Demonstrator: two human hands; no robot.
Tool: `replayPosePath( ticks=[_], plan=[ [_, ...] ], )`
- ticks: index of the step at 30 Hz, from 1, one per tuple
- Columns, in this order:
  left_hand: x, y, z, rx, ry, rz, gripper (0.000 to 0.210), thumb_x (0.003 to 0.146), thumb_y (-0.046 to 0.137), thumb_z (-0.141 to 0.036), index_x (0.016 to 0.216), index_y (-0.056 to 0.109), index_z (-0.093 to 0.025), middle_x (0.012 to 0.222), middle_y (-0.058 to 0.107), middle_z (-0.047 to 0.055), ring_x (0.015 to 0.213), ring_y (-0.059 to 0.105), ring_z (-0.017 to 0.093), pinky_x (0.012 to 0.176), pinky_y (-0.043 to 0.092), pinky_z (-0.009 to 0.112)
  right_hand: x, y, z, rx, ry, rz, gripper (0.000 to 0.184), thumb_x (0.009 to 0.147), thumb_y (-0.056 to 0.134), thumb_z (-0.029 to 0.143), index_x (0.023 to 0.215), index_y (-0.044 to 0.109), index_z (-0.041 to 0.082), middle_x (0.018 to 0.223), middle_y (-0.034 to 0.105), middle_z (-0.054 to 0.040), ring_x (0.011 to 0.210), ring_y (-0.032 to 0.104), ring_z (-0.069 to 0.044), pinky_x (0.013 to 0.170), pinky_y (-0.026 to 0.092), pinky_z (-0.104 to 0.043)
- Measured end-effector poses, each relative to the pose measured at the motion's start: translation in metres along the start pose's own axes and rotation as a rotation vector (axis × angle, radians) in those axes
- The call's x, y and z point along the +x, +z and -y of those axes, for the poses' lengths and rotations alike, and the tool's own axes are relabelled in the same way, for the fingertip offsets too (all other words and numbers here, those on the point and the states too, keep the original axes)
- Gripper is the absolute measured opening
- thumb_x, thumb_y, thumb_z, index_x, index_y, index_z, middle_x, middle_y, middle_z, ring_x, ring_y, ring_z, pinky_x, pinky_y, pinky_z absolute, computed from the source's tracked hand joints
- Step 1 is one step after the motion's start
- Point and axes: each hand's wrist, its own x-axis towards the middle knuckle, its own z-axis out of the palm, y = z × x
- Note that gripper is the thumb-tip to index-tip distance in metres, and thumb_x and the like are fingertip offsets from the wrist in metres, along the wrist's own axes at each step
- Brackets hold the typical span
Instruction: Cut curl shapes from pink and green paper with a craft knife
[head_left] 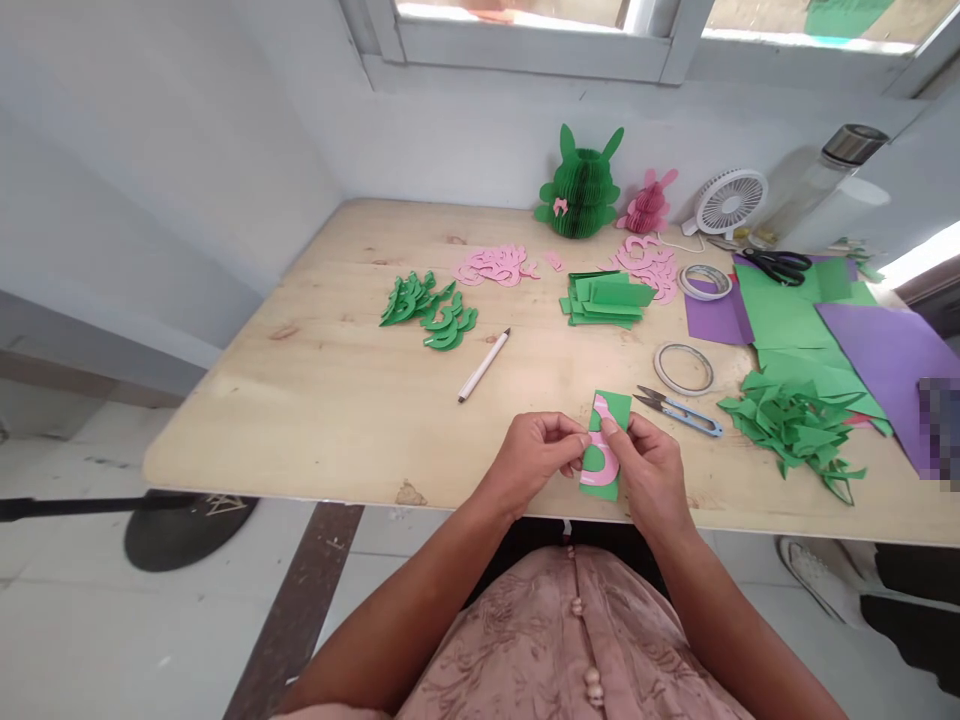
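Lower centre of frame: left hand [536, 452] has thumb and forefinger pinched at the left edge of a pink cutout [610, 466] on green card [619, 406]; right hand [652, 462] grips both, thumb on top. Upper right: a capped clear bottle [801, 192] stands near the fan [731, 203]; contents cannot be made out.

Pale wood-grain tabletop [322, 400], near-left corner rounded. Left: curved green cutouts [409, 298], pink cutouts [495, 265] behind, white pen [484, 366] lying diagonally. Mid-back: folded green paper stack [609, 300]. Right: tape roll [675, 388], blue-handled thread snips [686, 413], green scraps [795, 420] heaped, purple sheet [892, 345]. Along wall: green honeycomb rabbit [581, 200], pink honeycomb rabbit [645, 212], white fan [730, 203].
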Motion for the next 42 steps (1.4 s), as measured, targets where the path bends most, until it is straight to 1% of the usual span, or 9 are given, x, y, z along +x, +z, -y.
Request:
replayPosePath(
  ticks=[4,7,16,20,24,31,35,38,42],
  plan=[
    [0.001,-0.002,0.000,0.024,-0.001,0.022,0.020,0.066,0.071,-0.033,0.067,0.065,-0.013,0.052,0.057,-0.002,0.045,0.047,0.006,0.047,0.038,0.019,-0.001,0.000,0.004,-0.021,-0.006,-0.005,0.030,0.078,0.070,0.047,0.072,0.063,0.018,0.062,0.056,0.0022,0.057,0.047,-0.012,0.053,0.039,-0.025],
    [0.001,-0.002,-0.001,0.031,-0.003,0.024,0.020,0.067,0.070,-0.033,0.067,0.065,-0.013,0.052,0.058,-0.002,0.046,0.048,0.007,0.047,0.038,0.020,-0.002,0.000,0.005,-0.041,-0.006,-0.008,0.030,0.079,0.069,0.047,0.077,0.066,0.018,0.062,0.057,0.0020,0.056,0.048,-0.012,0.054,0.039,-0.025],
    [0.002,0.000,-0.003,0.063,-0.005,0.028,0.016,0.069,0.066,-0.028,0.068,0.063,-0.013,0.052,0.059,-0.001,0.045,0.051,0.008,0.044,0.037,0.018,-0.001,-0.003,0.005,-0.057,-0.032,-0.003,0.030,0.080,0.068,0.047,0.079,0.068,0.018,0.062,0.058,0.0024,0.056,0.048,-0.012,0.054,0.039,-0.025],
    [0.001,0.000,-0.004,0.092,0.004,0.030,0.017,0.069,0.065,-0.030,0.068,0.063,-0.013,0.053,0.059,-0.001,0.046,0.052,0.008,0.044,0.037,0.018,0.000,-0.003,0.004,-0.060,-0.046,-0.012,0.029,0.080,0.069,0.046,0.078,0.068,0.018,0.063,0.058,0.0024,0.057,0.048,-0.012,0.054,0.039,-0.024],
    [0.001,0.000,-0.006,0.117,0.023,0.027,0.018,0.068,0.066,-0.032,0.068,0.064,-0.014,0.053,0.058,-0.002,0.046,0.049,0.007,0.045,0.036,0.018,0.000,-0.003,0.003,-0.059,-0.049,-0.011,0.027,0.080,0.069,0.045,0.079,0.068,0.018,0.063,0.058,0.0019,0.058,0.048,-0.012,0.054,0.040,-0.024],
    [-0.002,-0.001,-0.005,0.089,0.016,0.027,0.023,0.068,0.068,-0.037,0.072,0.066,-0.014,0.056,0.059,-0.001,0.048,0.048,0.007,0.046,0.036,0.019,0.000,-0.002,0.005,-0.057,-0.027,-0.033,0.029,0.079,0.069,0.047,0.078,0.067,0.018,0.063,0.058,0.0010,0.057,0.048,-0.013,0.052,0.040,-0.025],
    [-0.009,0.000,-0.002,0.100,-0.011,0.058,0.026,0.068,0.070,-0.038,0.076,0.068,-0.014,0.060,0.061,0.000,0.051,0.050,0.008,0.047,0.037,0.019,-0.001,-0.001,0.006,-0.053,-0.035,-0.066,0.032,0.078,0.070,0.048,0.067,0.062,0.019,0.064,0.058,0.0012,0.058,0.047,-0.012,0.052,0.039,-0.024],
    [-0.016,0.001,0.005,0.124,-0.011,0.068,0.023,0.066,0.072,-0.035,0.074,0.067,-0.014,0.066,0.063,0.001,0.055,0.051,0.009,0.051,0.040,0.020,-0.001,-0.001,0.005,-0.051,-0.059,-0.088,0.028,0.079,0.069,0.046,0.072,0.064,0.019,0.064,0.057,0.0013,0.058,0.045,-0.012,0.051,0.037,-0.023],
    [-0.021,0.003,0.016,0.149,-0.030,0.073,0.021,0.069,0.070,-0.035,0.071,0.064,-0.015,0.063,0.059,-0.001,0.053,0.048,0.008,0.049,0.039,0.019,-0.001,-0.002,0.002,-0.049,-0.079,-0.096,0.025,0.081,0.067,0.044,0.080,0.067,0.019,0.064,0.056,0.0012,0.057,0.044,-0.012,0.051,0.036,-0.024]
  ],
)
